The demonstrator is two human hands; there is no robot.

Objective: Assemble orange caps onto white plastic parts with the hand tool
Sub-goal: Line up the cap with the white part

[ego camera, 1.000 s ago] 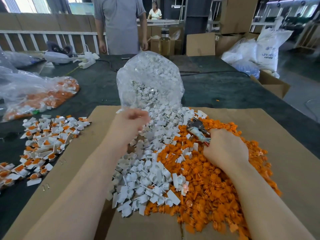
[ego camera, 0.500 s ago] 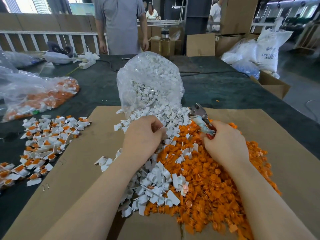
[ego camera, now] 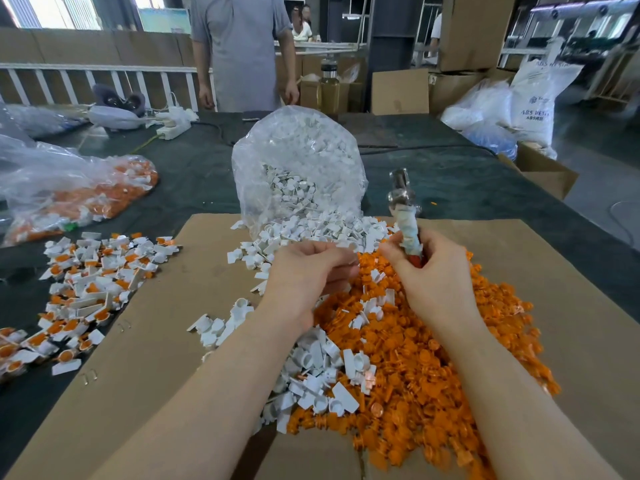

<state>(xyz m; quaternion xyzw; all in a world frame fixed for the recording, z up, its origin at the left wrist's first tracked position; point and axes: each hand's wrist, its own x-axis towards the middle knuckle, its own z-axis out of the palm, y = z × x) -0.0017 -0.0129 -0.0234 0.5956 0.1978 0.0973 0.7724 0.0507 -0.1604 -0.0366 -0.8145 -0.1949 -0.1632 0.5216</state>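
Right hand [ego camera: 437, 271] grips the hand tool [ego camera: 405, 216] upright, its metal head above the orange caps [ego camera: 433, 358] heaped on the cardboard sheet [ego camera: 554, 306]. Left hand [ego camera: 308, 271] is curled just beside it, fingertips pinched together, but what they hold is too blurred to tell. White plastic parts [ego camera: 311, 230] spill from the clear bag [ego camera: 298, 157] right behind both hands.
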